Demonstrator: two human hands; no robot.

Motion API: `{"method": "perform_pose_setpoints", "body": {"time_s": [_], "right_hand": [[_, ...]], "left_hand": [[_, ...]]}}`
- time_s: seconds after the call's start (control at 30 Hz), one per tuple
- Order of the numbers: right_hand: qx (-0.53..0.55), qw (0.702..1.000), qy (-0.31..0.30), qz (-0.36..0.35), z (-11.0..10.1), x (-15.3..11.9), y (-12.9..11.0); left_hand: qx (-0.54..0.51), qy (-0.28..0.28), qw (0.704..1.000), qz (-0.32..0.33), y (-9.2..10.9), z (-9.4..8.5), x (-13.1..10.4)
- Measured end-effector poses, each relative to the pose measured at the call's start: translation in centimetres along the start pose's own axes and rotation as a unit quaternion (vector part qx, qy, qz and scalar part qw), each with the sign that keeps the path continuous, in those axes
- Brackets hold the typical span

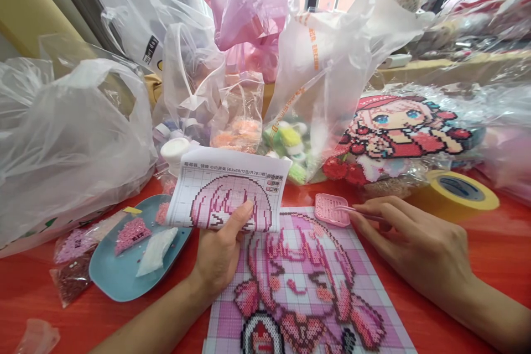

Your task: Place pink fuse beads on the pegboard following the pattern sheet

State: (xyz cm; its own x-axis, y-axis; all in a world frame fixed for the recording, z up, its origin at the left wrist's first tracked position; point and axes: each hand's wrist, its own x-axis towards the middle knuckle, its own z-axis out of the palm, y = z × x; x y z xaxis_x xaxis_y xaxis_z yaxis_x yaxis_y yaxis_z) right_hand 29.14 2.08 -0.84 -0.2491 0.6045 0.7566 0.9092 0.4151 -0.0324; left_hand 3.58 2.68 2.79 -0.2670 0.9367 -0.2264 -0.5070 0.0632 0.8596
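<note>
My left hand [219,249] pinches a folded paper pattern [228,191], printed with a pink-haired character on a grid, above the far left part of the bead board. In my right hand [418,243] are thin tweezers [365,214], their tips over a small pink ridged bead tray [332,210]. The tray sits at the board's far edge. On the pegboard [373,298], fused-bead-style beads form a matching face with pink hair, closed eyes and dark outlines. Whether the tweezers grip a bead is too small to tell.
A blue plate [120,285] with bags of pink beads stands at left. Yellow tape [468,193] lies at right, near a finished bead character [406,127]. Plastic bags [83,138] and a white bottle [175,155] line the back.
</note>
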Motion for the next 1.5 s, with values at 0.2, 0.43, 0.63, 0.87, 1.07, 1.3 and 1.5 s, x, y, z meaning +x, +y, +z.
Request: {"method": "perform_pose_setpoints", "body": {"time_s": [0.2, 0.43, 0.63, 0.87, 1.07, 1.3, 1.5], "right_hand": [[0.007, 1.000, -0.009, -0.013, 0.07, -0.01, 0.06], [-0.001, 1.000, -0.005, -0.007, 0.44, -0.23, 0.22], [-0.006, 1.000, -0.015, -0.010, 0.40, -0.21, 0.19], [0.016, 1.000, 0.019, -0.019, 0.08, -0.01, -0.35], [0.014, 1.000, 0.017, -0.008, 0.12, 0.05, -0.29], [-0.011, 1.000, 0.006, -0.002, 0.20, 0.14, -0.15], [-0.029, 0.999, 0.015, -0.009, 0.35, 0.21, -0.10]], "left_hand": [[0.006, -0.001, 1.000, -0.003, -0.03, -0.04, 0.07], [0.014, -0.009, 1.000, -0.014, 0.08, -0.05, 0.13], [0.013, 0.000, 1.000, -0.019, 0.45, 0.13, -0.01], [0.009, 0.003, 1.000, -0.012, 0.23, 0.07, 0.05], [0.011, -0.004, 1.000, -0.001, 0.06, 0.00, 0.19], [0.012, -0.003, 1.000, 0.003, 0.01, 0.01, 0.11], [0.022, -0.017, 1.000, 0.006, -0.15, -0.17, 0.18]]}}
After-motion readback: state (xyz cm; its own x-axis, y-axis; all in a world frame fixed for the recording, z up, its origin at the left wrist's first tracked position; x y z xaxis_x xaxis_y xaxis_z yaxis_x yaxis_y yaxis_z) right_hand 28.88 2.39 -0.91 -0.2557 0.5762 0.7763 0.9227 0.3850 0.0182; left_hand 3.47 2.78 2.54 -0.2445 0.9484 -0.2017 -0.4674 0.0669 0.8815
